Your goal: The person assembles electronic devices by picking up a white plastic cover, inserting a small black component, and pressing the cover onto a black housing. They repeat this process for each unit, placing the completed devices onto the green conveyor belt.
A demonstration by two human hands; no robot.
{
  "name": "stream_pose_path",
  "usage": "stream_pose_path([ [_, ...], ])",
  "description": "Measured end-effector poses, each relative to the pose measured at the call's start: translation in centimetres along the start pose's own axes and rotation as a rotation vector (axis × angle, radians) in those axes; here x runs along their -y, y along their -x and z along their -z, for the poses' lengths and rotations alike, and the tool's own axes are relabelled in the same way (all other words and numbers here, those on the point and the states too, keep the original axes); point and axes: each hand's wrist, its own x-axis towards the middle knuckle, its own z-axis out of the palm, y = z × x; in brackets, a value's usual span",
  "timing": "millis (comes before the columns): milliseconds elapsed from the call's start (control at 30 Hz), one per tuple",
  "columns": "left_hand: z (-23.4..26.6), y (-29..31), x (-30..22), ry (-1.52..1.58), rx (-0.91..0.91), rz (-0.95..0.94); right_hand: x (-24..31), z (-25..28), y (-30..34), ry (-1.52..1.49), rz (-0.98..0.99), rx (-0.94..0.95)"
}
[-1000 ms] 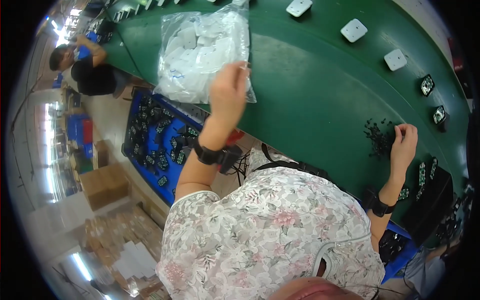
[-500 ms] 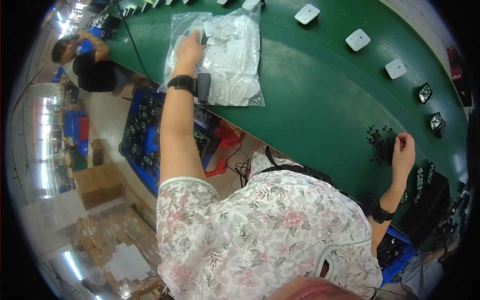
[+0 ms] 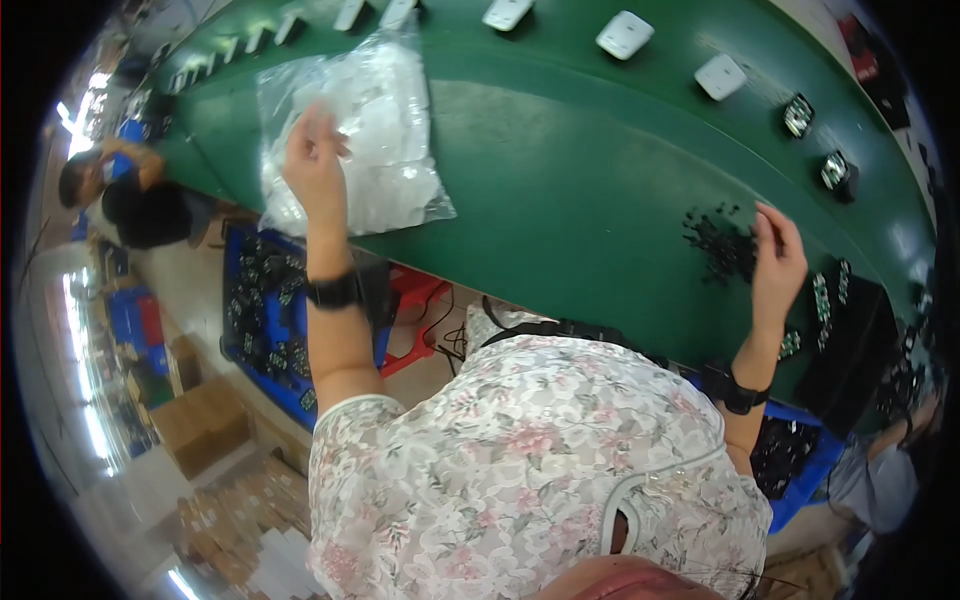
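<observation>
My left hand (image 3: 316,165) is over a clear plastic bag (image 3: 405,190) filled with translucent white plastic pieces (image 3: 385,125). Its fingers are curled together, and motion smears the tips, so I cannot make out what is between them. On the right, my right hand (image 3: 780,265) hovers beside a loose pile of small black parts (image 3: 718,240). Thumb and forefinger come together in a pinch there; anything held is too small to name. Each wrist wears a black band.
White rounded housings (image 3: 625,36) stand in a row along the bench's far side, followed by black ones with circuit boards (image 3: 798,116). A black box (image 3: 850,345) is at the right. Blue bins (image 3: 308,398) hold boards below the edge. A person (image 3: 150,205) sits at far left.
My left hand has drawn back toward me across the bag. The whole view has shifted, so bench and bag appear farther left. My right hand stays beside the black parts.
</observation>
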Motion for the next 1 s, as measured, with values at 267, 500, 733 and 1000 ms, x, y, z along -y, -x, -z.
stream_pose_path([
  [267, -13.3, 12.9, -12.2, 0.329, 0.827, 0.22, 5.1, -3.8, 2.3, -0.656, -0.184, 0.393],
  [500, -16.5, 14.4, -12.7, 0.418, 0.92, -0.203, 5.1, -3.7, 2.8, -0.619, -0.171, 0.397],
  [733, -16.3, 14.7, -12.7, 0.39, 0.901, -0.241, 5.1, -4.4, 3.4, -0.528, -0.184, 0.381],
  [1000, -15.5, 14.8, -12.3, 0.442, 0.991, -0.006, 5.0, -4.4, 3.1, -0.291, 0.012, 0.345],
])
